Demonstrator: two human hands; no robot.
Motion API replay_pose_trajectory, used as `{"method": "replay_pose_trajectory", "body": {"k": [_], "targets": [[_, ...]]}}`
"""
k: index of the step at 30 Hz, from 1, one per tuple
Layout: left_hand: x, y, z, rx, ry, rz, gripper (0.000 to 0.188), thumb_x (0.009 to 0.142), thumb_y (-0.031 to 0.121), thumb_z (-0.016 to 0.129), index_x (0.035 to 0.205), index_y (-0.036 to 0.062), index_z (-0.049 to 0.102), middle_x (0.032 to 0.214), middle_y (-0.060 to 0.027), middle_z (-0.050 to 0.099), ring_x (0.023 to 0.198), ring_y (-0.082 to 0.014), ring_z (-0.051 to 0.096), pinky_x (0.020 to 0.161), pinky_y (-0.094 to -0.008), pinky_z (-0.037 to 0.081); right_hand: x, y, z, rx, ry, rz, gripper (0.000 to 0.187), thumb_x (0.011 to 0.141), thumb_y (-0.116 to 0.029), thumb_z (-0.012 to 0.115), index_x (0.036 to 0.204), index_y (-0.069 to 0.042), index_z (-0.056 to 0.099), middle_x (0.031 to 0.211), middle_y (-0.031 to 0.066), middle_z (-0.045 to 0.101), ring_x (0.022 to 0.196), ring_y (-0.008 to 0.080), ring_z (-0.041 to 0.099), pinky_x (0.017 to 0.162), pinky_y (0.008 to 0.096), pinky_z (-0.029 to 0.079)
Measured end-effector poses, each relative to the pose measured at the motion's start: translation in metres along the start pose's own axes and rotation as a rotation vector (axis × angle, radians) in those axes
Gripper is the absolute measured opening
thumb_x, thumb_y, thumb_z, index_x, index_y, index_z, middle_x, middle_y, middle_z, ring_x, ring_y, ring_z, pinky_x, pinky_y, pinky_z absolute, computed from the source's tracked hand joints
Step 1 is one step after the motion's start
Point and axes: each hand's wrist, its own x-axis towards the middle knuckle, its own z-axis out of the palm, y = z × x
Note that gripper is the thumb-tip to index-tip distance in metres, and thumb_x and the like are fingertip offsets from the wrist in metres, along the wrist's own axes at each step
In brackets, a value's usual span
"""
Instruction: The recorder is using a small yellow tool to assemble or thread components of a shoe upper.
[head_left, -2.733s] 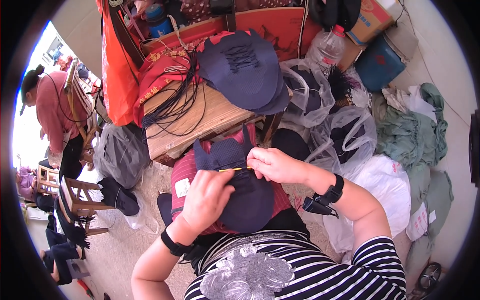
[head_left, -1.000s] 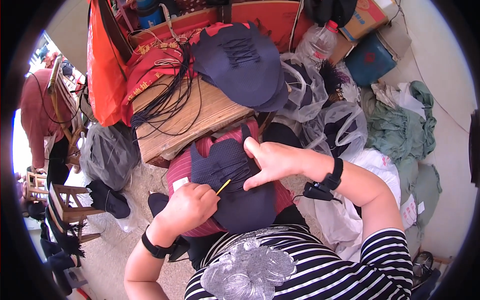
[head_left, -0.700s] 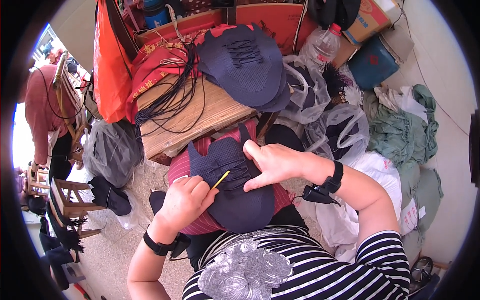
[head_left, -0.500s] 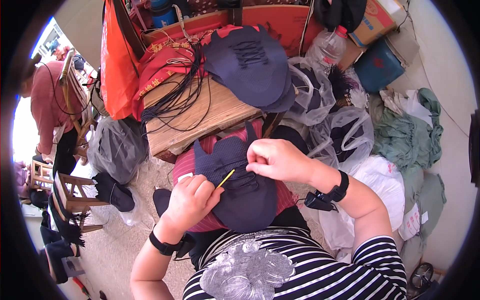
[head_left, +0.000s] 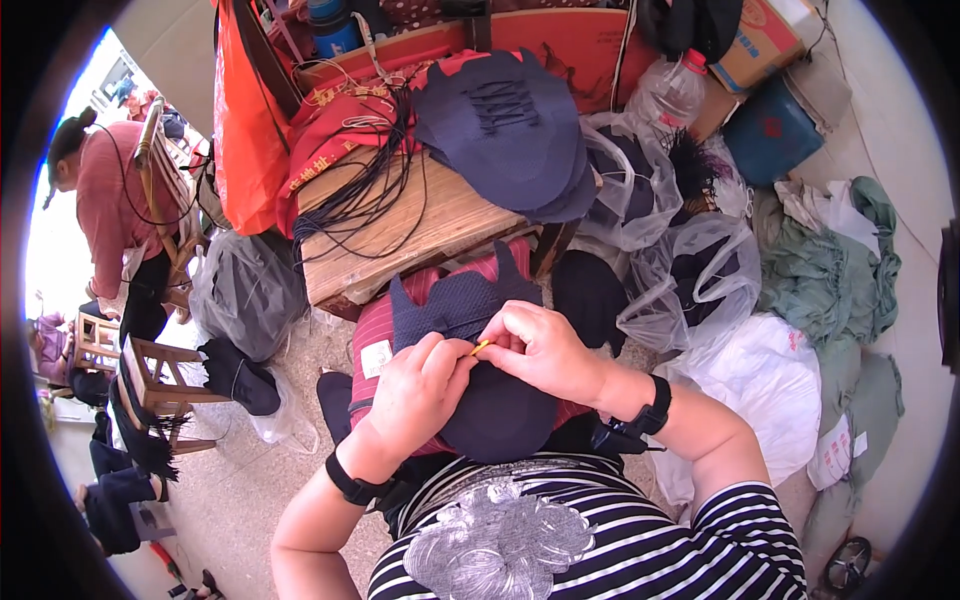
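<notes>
A dark navy mesh shoe upper (head_left: 495, 415) lies over a red striped cushion (head_left: 372, 325) on my lap, with two pointed tabs at its far end. Dark lace runs across its middle, mostly covered by my hands. My left hand (head_left: 420, 385) is closed in a pinch on a thin yellow stick (head_left: 480, 348), of which only a short piece shows. The thumb and forefinger of my right hand (head_left: 545, 350) meet at the stick's other end. Whether lace is also between those fingers is hidden.
Ahead stands a wooden stool (head_left: 430, 225) bearing black cords (head_left: 375, 190) and stacked navy uppers (head_left: 510, 140). Clear plastic bags (head_left: 690, 280) with dark pieces lie to the right, near a white sack (head_left: 755, 390). At the left, a person in a red top (head_left: 120, 190) bends beside wooden stools.
My hands have come together over the upper. My right hand moved down and left to the yellow stick, and my left hand moved slightly right; less of the stick shows.
</notes>
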Motion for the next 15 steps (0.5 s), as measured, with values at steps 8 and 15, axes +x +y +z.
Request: {"method": "replay_pose_trajectory", "body": {"k": [8, 15], "targets": [[-0.010, -0.004, 0.012, 0.153, 0.042, 0.071, 0.034, 0.084, 0.003, 0.073, 0.116, 0.0033, 0.061, 0.083, -0.0090, 0.059, 0.069, -0.0278, 0.062, 0.062, -0.0398, 0.052, -0.004, 0.011, 0.005, -0.093, 0.022, -0.143, 0.019, 0.084, -0.002, 0.076, 0.084, -0.003, 0.057, 0.082, 0.0095, 0.055, 0.072, 0.0256, 0.059, 0.064, 0.0377, 0.047], [-0.011, -0.004, 0.014, 0.075, 0.066, 0.034, 0.030, 0.085, -0.001, 0.072, 0.114, 0.0028, 0.066, 0.079, -0.0114, 0.059, 0.066, -0.0300, 0.061, 0.060, -0.0416, 0.050, -0.003, 0.026, -0.001, -0.044, -0.073, -0.292, 0.018, 0.083, -0.001, 0.076, 0.087, -0.003, 0.058, 0.082, 0.0089, 0.051, 0.075, 0.0265, 0.056, 0.066, 0.0378, 0.045]]}}
